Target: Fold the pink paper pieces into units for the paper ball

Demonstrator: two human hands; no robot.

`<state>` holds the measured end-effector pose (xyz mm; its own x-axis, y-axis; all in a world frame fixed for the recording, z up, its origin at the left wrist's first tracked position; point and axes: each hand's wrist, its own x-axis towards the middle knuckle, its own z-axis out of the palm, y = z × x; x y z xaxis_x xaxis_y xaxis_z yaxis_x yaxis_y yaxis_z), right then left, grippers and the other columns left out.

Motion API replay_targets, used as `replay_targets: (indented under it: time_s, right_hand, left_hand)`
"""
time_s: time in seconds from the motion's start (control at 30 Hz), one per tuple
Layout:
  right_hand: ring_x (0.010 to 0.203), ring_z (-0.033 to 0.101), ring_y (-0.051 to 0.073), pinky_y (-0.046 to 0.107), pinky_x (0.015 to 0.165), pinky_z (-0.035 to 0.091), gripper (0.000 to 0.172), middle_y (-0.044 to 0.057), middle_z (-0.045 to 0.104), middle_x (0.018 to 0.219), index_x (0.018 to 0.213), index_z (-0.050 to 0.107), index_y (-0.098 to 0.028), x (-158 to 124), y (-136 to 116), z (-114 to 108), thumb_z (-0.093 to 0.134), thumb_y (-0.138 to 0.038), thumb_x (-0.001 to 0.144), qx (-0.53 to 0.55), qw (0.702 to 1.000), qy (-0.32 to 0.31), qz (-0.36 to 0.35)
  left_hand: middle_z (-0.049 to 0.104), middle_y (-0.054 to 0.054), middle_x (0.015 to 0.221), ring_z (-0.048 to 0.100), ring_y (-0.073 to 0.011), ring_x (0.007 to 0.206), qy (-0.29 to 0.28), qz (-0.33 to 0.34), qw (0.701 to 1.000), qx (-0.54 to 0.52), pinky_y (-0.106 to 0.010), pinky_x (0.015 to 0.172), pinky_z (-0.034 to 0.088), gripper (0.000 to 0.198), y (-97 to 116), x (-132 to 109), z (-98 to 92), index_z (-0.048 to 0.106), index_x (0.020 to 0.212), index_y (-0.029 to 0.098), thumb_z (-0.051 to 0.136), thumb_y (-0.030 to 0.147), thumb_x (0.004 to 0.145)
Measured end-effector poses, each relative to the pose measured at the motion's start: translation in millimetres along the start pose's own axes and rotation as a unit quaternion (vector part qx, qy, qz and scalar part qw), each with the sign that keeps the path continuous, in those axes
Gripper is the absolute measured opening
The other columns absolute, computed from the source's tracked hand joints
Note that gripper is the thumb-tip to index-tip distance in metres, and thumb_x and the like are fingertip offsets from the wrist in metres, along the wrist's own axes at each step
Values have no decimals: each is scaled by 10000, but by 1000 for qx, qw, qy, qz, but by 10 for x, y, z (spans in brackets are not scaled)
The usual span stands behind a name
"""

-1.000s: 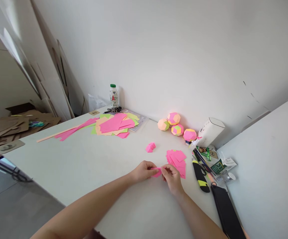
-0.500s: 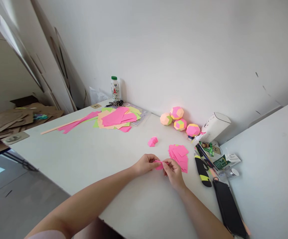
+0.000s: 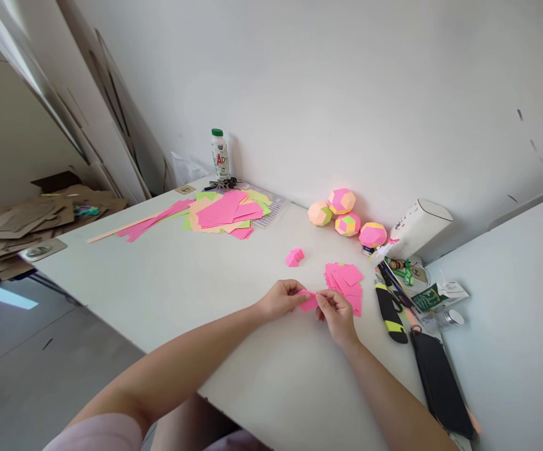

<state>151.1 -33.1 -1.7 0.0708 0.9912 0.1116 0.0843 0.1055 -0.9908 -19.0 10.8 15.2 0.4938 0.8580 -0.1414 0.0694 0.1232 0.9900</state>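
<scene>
A small pink piece of paper (image 3: 307, 302) is pinched between my two hands, just above the white table. My left hand (image 3: 278, 299) grips its left side with thumb and fingers. At its right edge, my right hand (image 3: 338, 313) pinches it between thumb and fingertips; my fingers hide part of the paper. Beyond the hands lies a small folded pink paper piece (image 3: 294, 257). Loose pink paper pieces (image 3: 346, 285) form a pile right behind my right hand.
Several multicoloured paper balls (image 3: 346, 223) sit near the wall. A utility knife (image 3: 390, 313) and a black phone-like slab (image 3: 441, 382) lie at the right. Coloured paper sheets (image 3: 224, 213), a white bottle (image 3: 220, 156) and paper strips (image 3: 153, 220) are at the back left.
The pink paper now shows more of its flat face between my hands, having tilted from a nearly edge-on view. Both hands keep their hold. The whole view has shifted slightly.
</scene>
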Motion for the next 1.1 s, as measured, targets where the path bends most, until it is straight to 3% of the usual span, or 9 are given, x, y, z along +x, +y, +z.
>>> replay_targets:
  time_s: [1.1]
  right_hand:
    - [458, 553, 124, 238, 466, 433, 165, -28, 592, 510, 876, 623, -180, -8, -5, 7, 618, -331, 809, -19, 999, -26, 0]
  left_hand:
    - [481, 50, 456, 359, -54, 414, -25, 37, 989, -139, -211, 438, 273, 249, -127, 73, -37, 606, 669, 133, 679, 370, 693]
